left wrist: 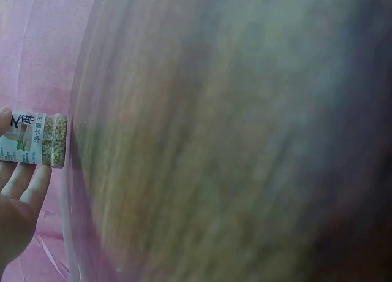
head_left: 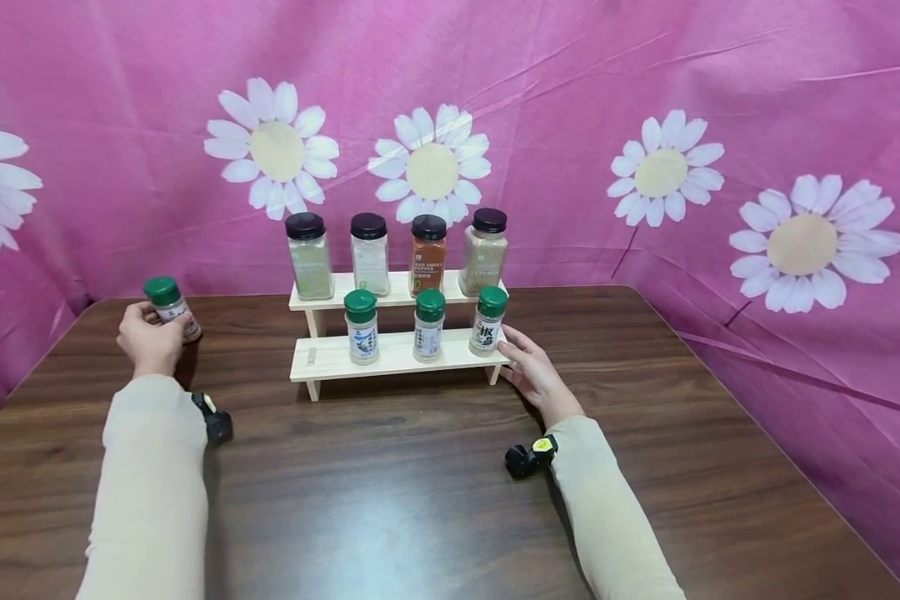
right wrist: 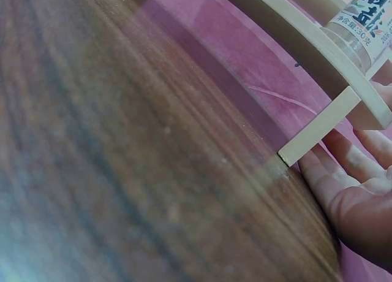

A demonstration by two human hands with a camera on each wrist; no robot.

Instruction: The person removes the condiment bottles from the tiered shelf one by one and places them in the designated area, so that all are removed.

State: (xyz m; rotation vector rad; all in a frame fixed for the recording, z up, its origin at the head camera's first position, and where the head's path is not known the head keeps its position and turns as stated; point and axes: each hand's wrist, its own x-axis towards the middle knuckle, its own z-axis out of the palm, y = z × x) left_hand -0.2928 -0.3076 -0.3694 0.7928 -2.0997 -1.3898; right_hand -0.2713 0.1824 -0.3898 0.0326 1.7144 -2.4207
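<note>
On the left of the head view my left hand (head_left: 152,340) grips a small green-capped seasoning jar (head_left: 171,312). The left wrist view shows pale seeds in this seasoning jar (left wrist: 55,141), with thumb and fingers on opposite sides of its label. A two-tier wooden spice rack (head_left: 401,357) stands at the middle of the table. At the right end of its lower shelf, my right hand (head_left: 534,373) holds the rack, fingers beneath the shelf by the leg. Just beside that hand, a green-capped jar (head_left: 487,323) stands on the shelf; the fingertips are partly hidden.
Two more green-capped jars (head_left: 361,327) share the lower tier. Several black-capped spice jars (head_left: 429,257) line the upper tier. Behind the brown wooden table (head_left: 330,517) hangs a pink cloth with daisies (head_left: 547,167).
</note>
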